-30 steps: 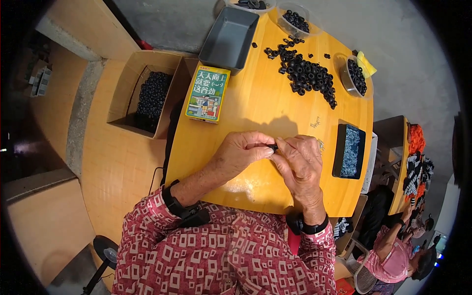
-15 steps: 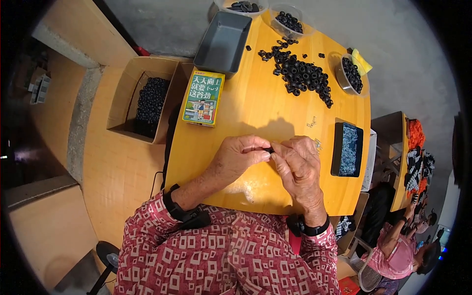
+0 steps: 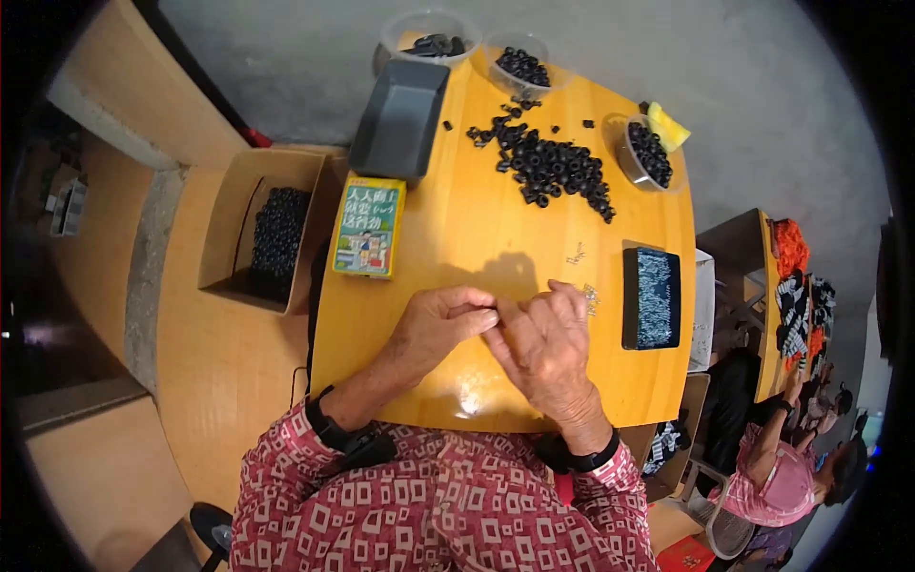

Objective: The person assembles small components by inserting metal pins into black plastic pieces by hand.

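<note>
Over the near middle of the table, my left hand (image 3: 434, 329) pinches thumb against forefinger. A small black part shows only as a dark speck at its fingertips. My right hand (image 3: 548, 348) meets it there, thumb and forefinger drawn together and the other fingers raised. Whatever its fingertips grip is hidden. Just beyond the right hand lie a few small thin metal pins (image 3: 591, 299), with more pins (image 3: 576, 254) farther off. A loose heap of small black ring-shaped parts (image 3: 553, 167) spreads across the far part of the table.
Right of my hands is a black tray (image 3: 629, 329) of fine bluish-silver pieces. Clear bowls (image 3: 624, 157) hold black parts along the far edges. At left stand a grey tray (image 3: 396, 119), a green-yellow box (image 3: 367, 229) and a carton (image 3: 229, 219). A person (image 3: 777, 472) sits far right.
The view has shifted, so the table sits lower and further left. My hands stay together; the black part between them shows less, and my right fingers have lifted and spread somewhat.
</note>
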{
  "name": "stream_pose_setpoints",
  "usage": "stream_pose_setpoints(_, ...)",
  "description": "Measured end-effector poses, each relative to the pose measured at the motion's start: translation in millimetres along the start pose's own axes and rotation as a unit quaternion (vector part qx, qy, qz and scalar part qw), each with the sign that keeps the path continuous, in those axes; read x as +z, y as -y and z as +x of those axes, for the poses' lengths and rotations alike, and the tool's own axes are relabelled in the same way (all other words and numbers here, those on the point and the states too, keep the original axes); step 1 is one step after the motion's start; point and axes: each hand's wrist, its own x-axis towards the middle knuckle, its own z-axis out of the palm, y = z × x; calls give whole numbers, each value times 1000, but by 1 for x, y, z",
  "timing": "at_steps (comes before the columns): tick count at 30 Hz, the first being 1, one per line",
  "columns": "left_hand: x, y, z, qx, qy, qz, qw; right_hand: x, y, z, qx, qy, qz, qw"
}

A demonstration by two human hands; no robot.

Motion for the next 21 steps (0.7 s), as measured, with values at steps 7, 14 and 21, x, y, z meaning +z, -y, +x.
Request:
stream_pose_setpoints(7, -2, 0, -2, 15, 16, -74, 997, 0, -6, 1, 18, -3, 104, 994)
stream_pose_setpoints(14, 3, -7, -1, 22, 26, -136, 990, 2, -24, -3, 100, -17, 268, 958)
stream_pose_setpoints(21, 6, -2, -2, 4, 3, -83, 997, 4, -24, -8, 77, -22, 259, 963)
